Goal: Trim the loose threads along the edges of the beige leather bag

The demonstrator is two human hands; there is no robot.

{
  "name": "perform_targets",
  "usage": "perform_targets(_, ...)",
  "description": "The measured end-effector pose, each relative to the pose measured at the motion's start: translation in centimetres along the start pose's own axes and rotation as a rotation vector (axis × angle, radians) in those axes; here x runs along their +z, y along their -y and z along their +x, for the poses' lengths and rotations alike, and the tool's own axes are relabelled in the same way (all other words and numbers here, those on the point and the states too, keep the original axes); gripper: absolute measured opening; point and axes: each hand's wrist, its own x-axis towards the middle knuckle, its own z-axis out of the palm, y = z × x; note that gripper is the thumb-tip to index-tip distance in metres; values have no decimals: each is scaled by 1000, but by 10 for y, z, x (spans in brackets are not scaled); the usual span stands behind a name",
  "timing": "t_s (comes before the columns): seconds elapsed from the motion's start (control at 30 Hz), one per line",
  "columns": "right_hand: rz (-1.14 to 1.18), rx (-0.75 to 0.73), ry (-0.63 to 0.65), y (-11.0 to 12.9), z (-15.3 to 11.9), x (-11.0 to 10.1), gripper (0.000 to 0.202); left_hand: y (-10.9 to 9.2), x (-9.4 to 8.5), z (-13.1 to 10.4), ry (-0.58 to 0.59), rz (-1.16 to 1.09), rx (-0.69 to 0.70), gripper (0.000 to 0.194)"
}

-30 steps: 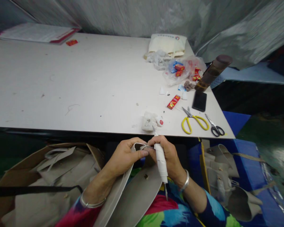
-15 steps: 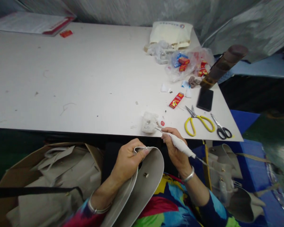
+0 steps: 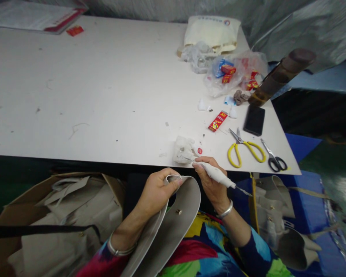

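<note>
My left hand [image 3: 157,190] pinches the edge of a grey bag piece [image 3: 180,227], which curves open and carries a small gold-coloured metal clasp [image 3: 178,211]. In my right hand [image 3: 212,184] is a thin-tipped tool with a white-wrapped handle [image 3: 215,174]; a slender metal end sticks out on either side. Its front tip lies over a crumpled, whitish translucent lump [image 3: 183,148] at the table's near edge. Whether the tip touches the lump I cannot tell. Next to the lump is a small red round piece [image 3: 200,151].
Yellow-handled scissors [image 3: 245,148], black-handled scissors [image 3: 273,157], a phone [image 3: 254,120] and a red box [image 3: 218,121] lie at right. Behind them stands a brown bottle [image 3: 279,79] beside plastic bags [image 3: 216,82]. Grey bag pieces fill a cardboard box [image 3: 23,196] at lower left.
The tool's front tip has moved a little left, further over the whitish lump. My left hand keeps its hold on the bag piece. The view has shifted slightly.
</note>
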Motion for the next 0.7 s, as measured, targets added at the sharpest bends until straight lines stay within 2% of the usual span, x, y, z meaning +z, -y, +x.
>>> perform_targets(0.4,-156,-210,9,-2,7,9,12,2,-4,3,-2,-5,-47,19)
perform_targets(0.6,-96,-144,10,-6,6,8,13,3,-6,3,11,-8,-51,18)
perform_targets(0.7,8,-67,-48,-4,3,4,15,4,-6,2,25,-4,-55,19)
